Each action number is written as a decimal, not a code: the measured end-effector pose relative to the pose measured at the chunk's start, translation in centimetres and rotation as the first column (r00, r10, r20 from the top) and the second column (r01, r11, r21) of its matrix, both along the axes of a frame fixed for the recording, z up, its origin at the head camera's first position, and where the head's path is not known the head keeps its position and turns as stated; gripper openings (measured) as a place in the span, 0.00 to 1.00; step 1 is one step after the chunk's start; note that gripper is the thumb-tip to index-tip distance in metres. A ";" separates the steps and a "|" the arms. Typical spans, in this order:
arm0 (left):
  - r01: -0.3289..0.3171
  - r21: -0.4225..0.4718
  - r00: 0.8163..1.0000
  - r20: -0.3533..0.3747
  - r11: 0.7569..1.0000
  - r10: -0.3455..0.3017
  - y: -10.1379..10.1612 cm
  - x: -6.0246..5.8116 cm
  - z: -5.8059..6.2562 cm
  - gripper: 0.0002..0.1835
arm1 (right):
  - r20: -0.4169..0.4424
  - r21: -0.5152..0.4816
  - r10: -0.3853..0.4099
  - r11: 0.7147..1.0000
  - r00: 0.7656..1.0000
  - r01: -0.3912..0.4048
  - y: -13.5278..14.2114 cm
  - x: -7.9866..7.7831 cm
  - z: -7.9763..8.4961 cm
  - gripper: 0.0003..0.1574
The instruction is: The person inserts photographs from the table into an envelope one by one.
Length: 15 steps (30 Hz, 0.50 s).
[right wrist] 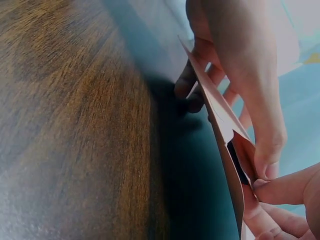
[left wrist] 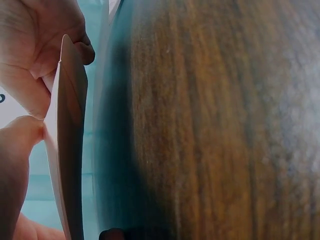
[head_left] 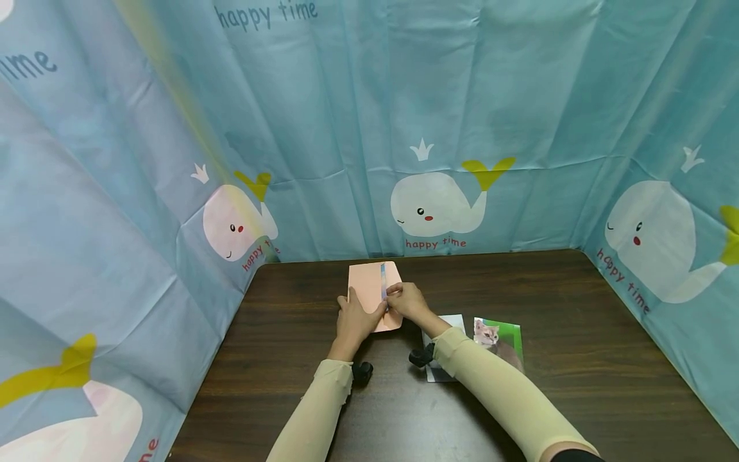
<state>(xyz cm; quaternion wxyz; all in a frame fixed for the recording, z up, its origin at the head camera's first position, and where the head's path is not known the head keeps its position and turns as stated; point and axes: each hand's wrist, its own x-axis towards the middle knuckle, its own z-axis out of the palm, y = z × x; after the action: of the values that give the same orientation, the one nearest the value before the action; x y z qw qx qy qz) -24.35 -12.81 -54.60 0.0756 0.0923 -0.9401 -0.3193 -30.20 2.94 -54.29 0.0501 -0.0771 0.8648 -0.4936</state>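
A peach envelope (head_left: 364, 279) is held up over the far part of the table, its flap side at the right. A narrow blue strip of a card (head_left: 383, 277) shows along the envelope's opening. My left hand (head_left: 355, 321) grips the envelope from the left, thumb on its front and fingers behind, as the right wrist view also shows. With thumb and fingertips, my right hand (head_left: 411, 301) pinches the envelope at the opening's edge, right by the left thumb (right wrist: 270, 160). In the right wrist view the opening gapes over something dark (right wrist: 237, 162) inside.
On the dark wooden table (head_left: 288, 359), a pale card (head_left: 453, 321) lies partly under the right forearm. Beside it is a picture card of a cat on green (head_left: 510, 333). A blue curtain with whales (head_left: 323, 212) hangs close behind the table's far edge.
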 end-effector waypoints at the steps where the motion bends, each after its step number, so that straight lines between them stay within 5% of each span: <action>1: 0.000 0.002 1.000 0.000 1.000 0.000 0.0 0.0 0.0 0.61 | 0.000 -0.005 0.003 1.000 1.000 -0.003 0.0 0.0 -0.1 0.13; 15: 0.011 0.017 1.000 0.019 1.000 -0.011 -0.1 0.0 0.1 0.61 | -0.039 -0.090 0.058 0.994 0.998 -0.061 2.6 0.8 0.3 0.11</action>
<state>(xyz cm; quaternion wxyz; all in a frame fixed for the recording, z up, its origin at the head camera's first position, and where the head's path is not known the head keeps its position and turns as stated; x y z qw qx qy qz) -24.32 -12.90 -54.54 0.0642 0.0907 -0.9386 -0.3267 -29.39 5.57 -53.96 0.0455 -0.1140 0.8395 -0.5293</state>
